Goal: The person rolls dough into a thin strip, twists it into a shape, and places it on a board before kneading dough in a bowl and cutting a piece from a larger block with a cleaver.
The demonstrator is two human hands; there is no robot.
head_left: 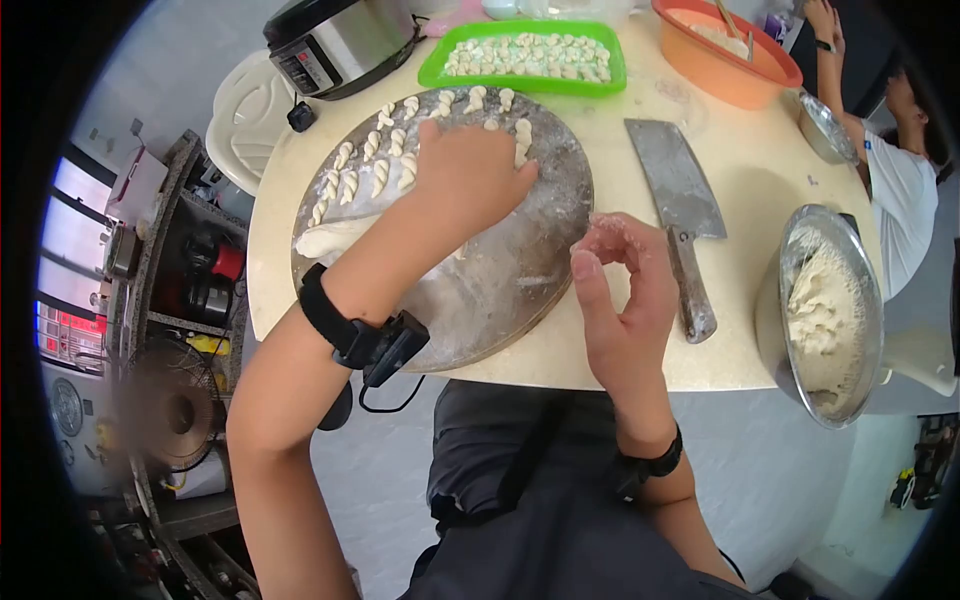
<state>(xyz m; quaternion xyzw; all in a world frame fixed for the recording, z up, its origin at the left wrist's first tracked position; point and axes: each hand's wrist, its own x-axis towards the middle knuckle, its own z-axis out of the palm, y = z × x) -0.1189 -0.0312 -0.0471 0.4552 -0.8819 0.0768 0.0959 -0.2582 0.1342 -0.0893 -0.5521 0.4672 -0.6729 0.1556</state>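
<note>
My left hand [475, 175] reaches over the floury round wooden board [500, 280], its back toward me. Its thumb and one outer finger stick out to the sides; the other fingertips are hidden beneath it, among small twisted dough pieces [380, 178]. One dough twist [523, 140] lies close beside this hand. A larger strip of dough [330, 237] rests on the board, partly behind my left forearm. My right hand [635, 300], dusted with flour, hovers by the board's right edge. Its thumb and fingers curve apart in a C with nothing between them.
A cleaver [675, 180] lies right of the board. A metal bowl of dough [825, 310] stands at the table's right edge. Behind are a green tray [435, 75] of small dough pieces, an orange basin [745, 85] and an electric cooker [350, 45]. Another person [895, 180] is at far right.
</note>
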